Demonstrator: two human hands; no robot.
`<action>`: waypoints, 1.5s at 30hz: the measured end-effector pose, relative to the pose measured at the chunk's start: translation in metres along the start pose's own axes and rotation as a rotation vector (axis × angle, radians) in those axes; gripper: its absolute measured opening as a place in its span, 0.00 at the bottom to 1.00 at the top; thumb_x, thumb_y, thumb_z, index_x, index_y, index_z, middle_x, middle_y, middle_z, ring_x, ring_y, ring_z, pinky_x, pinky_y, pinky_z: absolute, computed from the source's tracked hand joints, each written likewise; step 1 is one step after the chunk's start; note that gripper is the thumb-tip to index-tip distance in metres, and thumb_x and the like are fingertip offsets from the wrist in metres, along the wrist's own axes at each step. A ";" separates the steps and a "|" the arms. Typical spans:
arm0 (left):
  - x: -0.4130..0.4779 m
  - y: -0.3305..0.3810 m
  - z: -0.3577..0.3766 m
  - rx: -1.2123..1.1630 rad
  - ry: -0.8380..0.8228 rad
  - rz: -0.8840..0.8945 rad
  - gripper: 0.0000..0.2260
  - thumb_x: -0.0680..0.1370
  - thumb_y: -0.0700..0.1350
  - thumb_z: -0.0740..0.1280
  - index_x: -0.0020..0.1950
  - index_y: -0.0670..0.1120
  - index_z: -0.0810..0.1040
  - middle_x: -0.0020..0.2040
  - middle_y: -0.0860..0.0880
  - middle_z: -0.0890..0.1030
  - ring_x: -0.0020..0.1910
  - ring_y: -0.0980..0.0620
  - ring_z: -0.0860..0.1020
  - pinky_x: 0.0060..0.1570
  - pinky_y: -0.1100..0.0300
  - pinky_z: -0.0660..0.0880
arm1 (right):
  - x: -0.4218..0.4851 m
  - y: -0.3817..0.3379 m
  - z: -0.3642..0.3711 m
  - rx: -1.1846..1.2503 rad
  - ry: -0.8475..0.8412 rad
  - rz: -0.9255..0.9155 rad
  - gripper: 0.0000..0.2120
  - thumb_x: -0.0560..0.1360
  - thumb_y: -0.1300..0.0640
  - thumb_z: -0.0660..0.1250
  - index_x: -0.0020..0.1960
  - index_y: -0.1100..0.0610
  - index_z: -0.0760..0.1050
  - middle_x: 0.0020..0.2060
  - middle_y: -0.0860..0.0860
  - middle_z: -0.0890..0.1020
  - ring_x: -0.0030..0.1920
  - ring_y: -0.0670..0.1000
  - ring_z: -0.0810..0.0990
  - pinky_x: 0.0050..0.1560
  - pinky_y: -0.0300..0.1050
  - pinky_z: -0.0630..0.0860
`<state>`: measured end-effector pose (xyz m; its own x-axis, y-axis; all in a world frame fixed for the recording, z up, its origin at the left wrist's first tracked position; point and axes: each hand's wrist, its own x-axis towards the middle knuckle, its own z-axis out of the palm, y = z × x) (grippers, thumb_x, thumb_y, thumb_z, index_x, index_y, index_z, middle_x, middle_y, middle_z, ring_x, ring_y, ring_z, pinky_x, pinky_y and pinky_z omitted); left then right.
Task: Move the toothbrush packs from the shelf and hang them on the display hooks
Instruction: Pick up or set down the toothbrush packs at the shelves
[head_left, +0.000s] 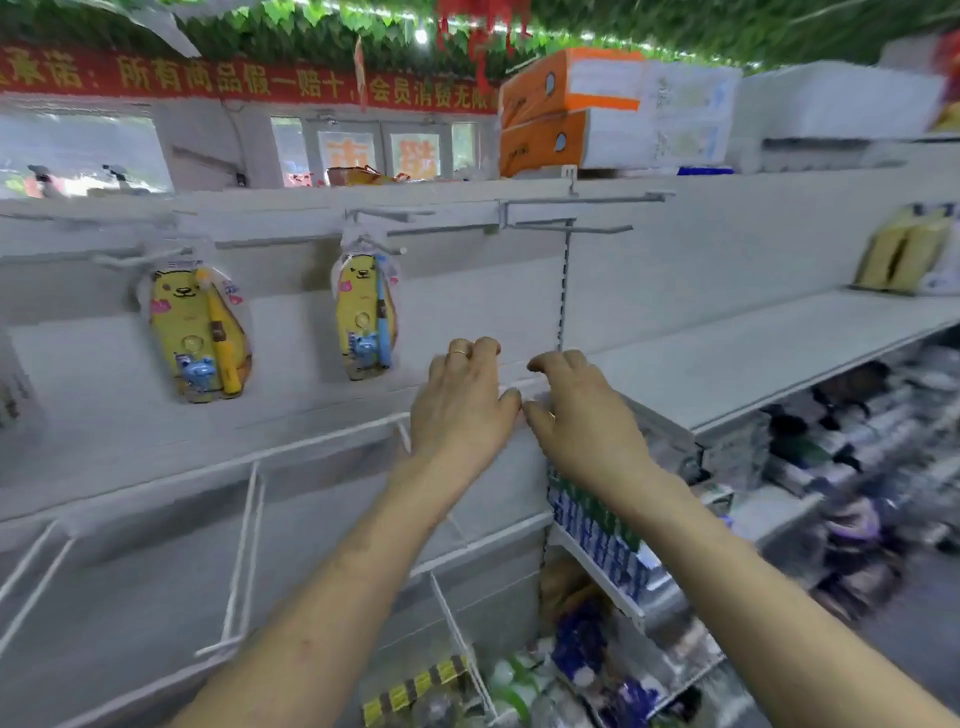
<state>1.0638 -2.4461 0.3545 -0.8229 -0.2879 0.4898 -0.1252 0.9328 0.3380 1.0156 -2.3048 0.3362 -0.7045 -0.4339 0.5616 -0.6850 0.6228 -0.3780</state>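
two toothbrush packs already hang on the back wall: one pack (197, 332) far to the left and a second pack (366, 317) nearer the middle, each from its own hook. no pack is visible in either hand.

the left hand (462, 405) and the right hand (582, 421) are close together, thumbs almost touching, at the inner end of the shelf (753, 353). the fingers of both are bent over a white strip (511, 387) that runs there. the picture is blurred, so for the grip of each hand i cannot tell if it pinches this strip or only rests on it.

an empty hook (571, 227) sticks out just above the hands, and it looks like the natural next place. the part of the shelf near the hands shows no pack; some yellow goods (901, 249) stand at its far right end, too blurred to say what they are.

i judge that the step in hand is to fetch the next pack. to do it well, take one pack by its upper edge with a light pinch, so the hole at the top stays free. bring the hole level with the tip of the hook and slide the pack straight back along the wire. keep the printed face toward the aisle, like the two hanging packs. the other hand can steady the hook, because such a thin wire may swing.
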 end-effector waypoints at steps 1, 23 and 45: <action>-0.006 0.018 0.010 -0.005 -0.008 0.055 0.22 0.81 0.51 0.67 0.74 0.49 0.69 0.70 0.46 0.72 0.69 0.42 0.71 0.59 0.46 0.73 | -0.016 0.013 -0.011 -0.055 0.031 0.036 0.19 0.81 0.54 0.66 0.71 0.55 0.71 0.64 0.54 0.76 0.63 0.58 0.75 0.53 0.54 0.76; -0.206 0.489 0.253 -0.179 -0.314 0.805 0.27 0.73 0.53 0.75 0.69 0.46 0.75 0.65 0.43 0.77 0.60 0.38 0.77 0.49 0.43 0.79 | -0.403 0.338 -0.296 -0.707 0.174 0.819 0.21 0.76 0.55 0.73 0.67 0.56 0.75 0.59 0.54 0.78 0.58 0.59 0.78 0.54 0.55 0.79; -0.114 0.846 0.550 -0.366 -0.512 1.101 0.25 0.73 0.54 0.77 0.67 0.46 0.78 0.66 0.46 0.79 0.60 0.38 0.78 0.48 0.44 0.77 | -0.430 0.715 -0.441 -0.753 0.323 1.236 0.25 0.80 0.54 0.66 0.76 0.54 0.68 0.72 0.52 0.74 0.71 0.56 0.72 0.68 0.55 0.73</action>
<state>0.7466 -1.5050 0.1430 -0.5232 0.7922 0.3141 0.8522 0.4866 0.1921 0.9111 -1.3860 0.1488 -0.6152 0.7068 0.3493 0.6294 0.7071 -0.3223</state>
